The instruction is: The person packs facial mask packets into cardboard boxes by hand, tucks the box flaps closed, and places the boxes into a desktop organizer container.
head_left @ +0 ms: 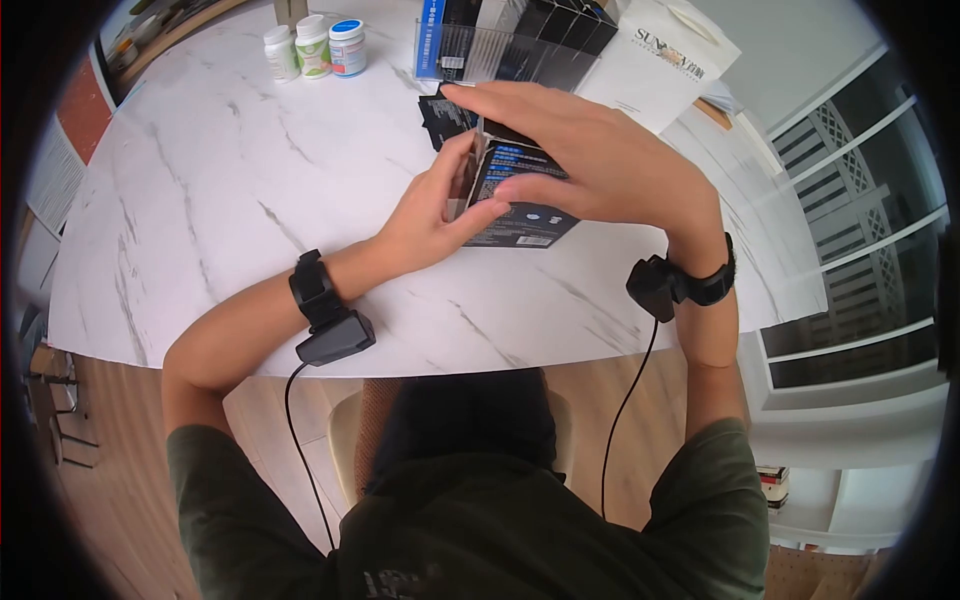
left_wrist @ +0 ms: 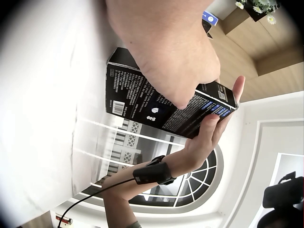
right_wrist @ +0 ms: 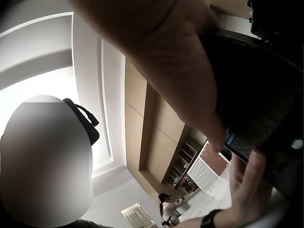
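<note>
A black box (head_left: 530, 215) printed with white and blue text stands on the white marbled table, its barcode low on the front. My left hand (head_left: 435, 205) grips its left side, thumb across the front face. Over the top comes my right hand (head_left: 610, 155), thumb on the front and fingers reaching behind the upper edge. The left wrist view has the box (left_wrist: 137, 97) held between both hands, the right hand (left_wrist: 202, 142) at its top end. Just behind it on the table lie flat black packets (head_left: 445, 118), partly hidden by the hands.
Three white bottles (head_left: 313, 48) stand at the back left. Behind the hands is a clear organizer (head_left: 480, 55) holding boxes, with a white paper bag (head_left: 660, 60) to its right. The table's curved front edge runs close to my body. Another person (right_wrist: 168, 209) appears far off.
</note>
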A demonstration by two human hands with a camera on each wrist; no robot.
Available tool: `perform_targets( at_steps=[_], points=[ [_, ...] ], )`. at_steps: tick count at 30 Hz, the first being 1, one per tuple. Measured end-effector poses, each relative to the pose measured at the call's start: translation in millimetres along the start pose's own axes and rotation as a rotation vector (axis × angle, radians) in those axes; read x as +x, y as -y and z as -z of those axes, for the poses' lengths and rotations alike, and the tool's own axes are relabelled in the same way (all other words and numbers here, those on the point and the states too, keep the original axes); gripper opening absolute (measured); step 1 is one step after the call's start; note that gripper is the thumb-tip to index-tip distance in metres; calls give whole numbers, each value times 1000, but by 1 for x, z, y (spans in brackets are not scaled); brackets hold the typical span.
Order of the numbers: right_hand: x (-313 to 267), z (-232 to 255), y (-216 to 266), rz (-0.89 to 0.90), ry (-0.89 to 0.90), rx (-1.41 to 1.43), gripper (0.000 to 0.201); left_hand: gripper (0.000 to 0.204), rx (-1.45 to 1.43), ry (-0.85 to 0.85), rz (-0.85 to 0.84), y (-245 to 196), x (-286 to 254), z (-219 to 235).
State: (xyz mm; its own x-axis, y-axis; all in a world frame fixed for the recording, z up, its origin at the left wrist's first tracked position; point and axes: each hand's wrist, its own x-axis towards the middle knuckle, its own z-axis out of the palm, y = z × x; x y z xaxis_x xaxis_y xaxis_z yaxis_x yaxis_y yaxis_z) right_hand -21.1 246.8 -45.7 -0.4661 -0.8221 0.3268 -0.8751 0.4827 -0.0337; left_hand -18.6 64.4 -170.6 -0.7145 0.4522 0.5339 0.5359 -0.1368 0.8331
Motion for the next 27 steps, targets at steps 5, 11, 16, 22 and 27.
perform_targets(
  at_steps=[5,11,16,22,27],
  points=[
    [-2,-1,2,-33,-77,-34,64,63,13,9,-35,4,1,1],
    [-3,3,0,47,-23,-10,68,56,-9,45,-67,5,2,2],
    [-4,6,-4,37,33,35,70,53,-102,59,-32,2,4,0],
    [-11,32,3,15,-120,146,62,52,-25,68,-73,2,3,1],
    [-18,42,2,-33,-153,119,32,53,-19,44,-90,12,3,0]
  ],
)
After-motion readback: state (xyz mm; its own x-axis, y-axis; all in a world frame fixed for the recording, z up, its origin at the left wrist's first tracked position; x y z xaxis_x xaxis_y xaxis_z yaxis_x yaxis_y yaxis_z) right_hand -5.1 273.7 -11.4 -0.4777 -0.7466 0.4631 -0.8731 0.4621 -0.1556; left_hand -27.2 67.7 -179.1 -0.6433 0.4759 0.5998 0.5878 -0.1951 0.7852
